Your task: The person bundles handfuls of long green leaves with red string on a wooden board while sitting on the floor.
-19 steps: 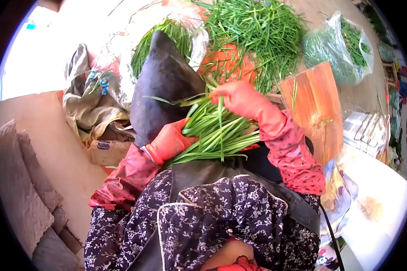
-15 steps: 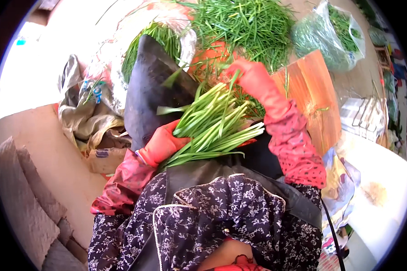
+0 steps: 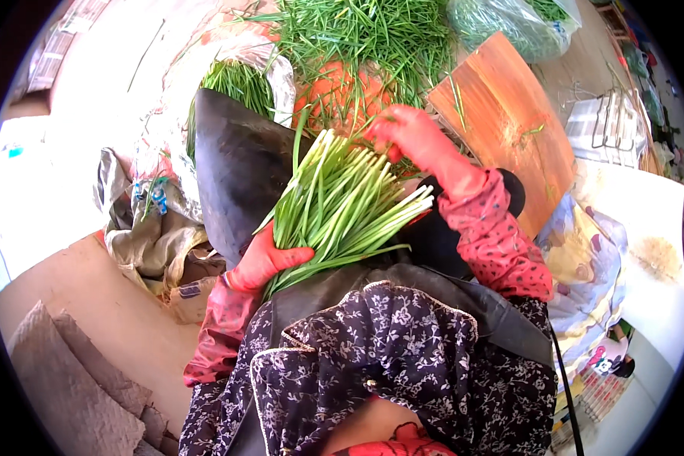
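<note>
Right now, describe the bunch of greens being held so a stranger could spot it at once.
Start at the orange wooden board at upper right, then look left and down to the person's lap. There the gloved left hand grips a tidy bunch of chives. Unlike the loose green pile above, its pale cut ends line up together.

Loose greens (image 3: 372,30) ahead (wooden board (image 3: 509,121) rightward)

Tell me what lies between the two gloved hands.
In the head view, the bunch of green chives spans from the left hand to the right hand.
</note>
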The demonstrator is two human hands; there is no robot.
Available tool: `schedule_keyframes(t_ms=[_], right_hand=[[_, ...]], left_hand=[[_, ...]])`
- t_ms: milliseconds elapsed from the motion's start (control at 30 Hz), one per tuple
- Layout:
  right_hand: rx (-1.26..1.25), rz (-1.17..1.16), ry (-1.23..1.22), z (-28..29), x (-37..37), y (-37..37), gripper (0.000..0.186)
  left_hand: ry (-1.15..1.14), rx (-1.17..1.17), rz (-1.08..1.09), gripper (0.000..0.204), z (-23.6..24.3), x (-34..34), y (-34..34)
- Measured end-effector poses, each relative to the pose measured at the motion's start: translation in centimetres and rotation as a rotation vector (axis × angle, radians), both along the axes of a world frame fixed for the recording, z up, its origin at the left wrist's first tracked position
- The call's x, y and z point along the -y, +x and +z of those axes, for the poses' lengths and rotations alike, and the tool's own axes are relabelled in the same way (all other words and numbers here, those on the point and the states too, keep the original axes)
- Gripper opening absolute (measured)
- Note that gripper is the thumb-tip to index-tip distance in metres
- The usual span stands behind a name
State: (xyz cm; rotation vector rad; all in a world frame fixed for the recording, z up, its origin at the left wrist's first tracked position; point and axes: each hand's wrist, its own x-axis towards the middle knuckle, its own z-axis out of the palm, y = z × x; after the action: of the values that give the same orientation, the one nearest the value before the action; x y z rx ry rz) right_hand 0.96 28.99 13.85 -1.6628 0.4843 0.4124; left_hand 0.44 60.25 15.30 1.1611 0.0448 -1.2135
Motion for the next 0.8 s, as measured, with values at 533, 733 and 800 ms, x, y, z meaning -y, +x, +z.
schedule_keyframes(t_ms=[533,733,800], right_hand=[[0.125,-0.186,0.365,1.7,-1.3,-9.6,0.075],[0.58,-0.255,-0.029,-2.3,-6.5,-5.4,0.044],[0.551,-0.377,0.055,-3.8,-6.7,-5.0,0.048]], left_hand=[[0.031,-0.114,0.245,0.064,-0.7,-1.8,-0.5],[0.04,-0.039,0.153,0.066,-0.4,-1.2,0.7],[0.068,-0.033,0.165,0.067,-0.7,-1.5,0.5]])
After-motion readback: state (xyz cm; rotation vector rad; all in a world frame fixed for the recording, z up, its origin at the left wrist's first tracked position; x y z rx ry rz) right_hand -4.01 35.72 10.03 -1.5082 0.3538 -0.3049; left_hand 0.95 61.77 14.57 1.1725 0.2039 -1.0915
